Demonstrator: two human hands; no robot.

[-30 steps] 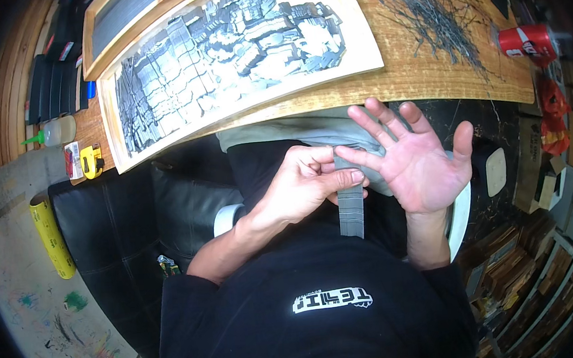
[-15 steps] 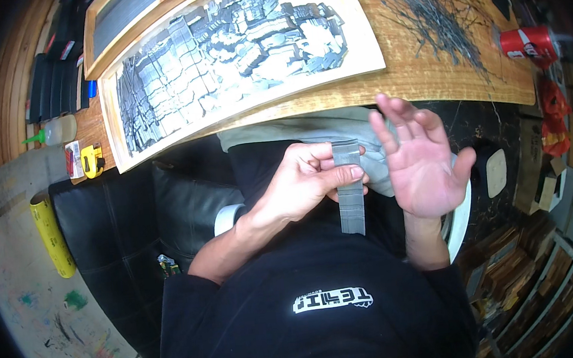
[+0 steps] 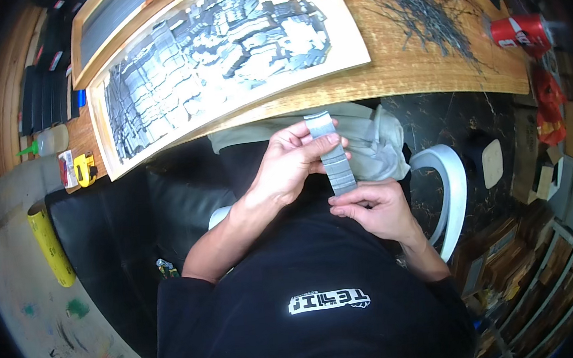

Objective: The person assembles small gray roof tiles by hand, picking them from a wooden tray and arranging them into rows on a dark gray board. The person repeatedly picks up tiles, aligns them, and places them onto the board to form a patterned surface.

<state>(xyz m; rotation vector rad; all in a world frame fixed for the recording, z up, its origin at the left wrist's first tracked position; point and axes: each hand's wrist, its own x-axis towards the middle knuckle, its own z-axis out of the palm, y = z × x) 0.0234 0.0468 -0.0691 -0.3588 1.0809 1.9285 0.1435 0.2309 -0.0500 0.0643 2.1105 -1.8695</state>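
Note:
My left hand (image 3: 287, 165) is closed around a narrow grey strip (image 3: 336, 165), its thumb lying across the front. Dark lines cross the strip, which looks layered, and its upper end stands out above my fingers. At the lower end, my right hand (image 3: 378, 212) has its thumb and fingers drawn together in a pinch, partly covering the strip's edge. Beyond my hands, a light wooden frame (image 3: 227, 109) on the table holds a mosaic-like picture (image 3: 235, 45) of grey, black and white pieces.
A pile of thin grey sticks (image 3: 425, 16) lies on the wooden table (image 3: 440, 83), with a red can (image 3: 521, 34) at its right. A yellow tape measure (image 3: 85, 170) and a green-tipped bottle (image 3: 48, 141) are at left. A pale grey cloth (image 3: 371, 139) hangs below the table edge.
My right hand has come down from its raised, spread pose to pinch at the strip's lower end. My left hand and the strip have moved slightly up and left, and the strip now tilts.

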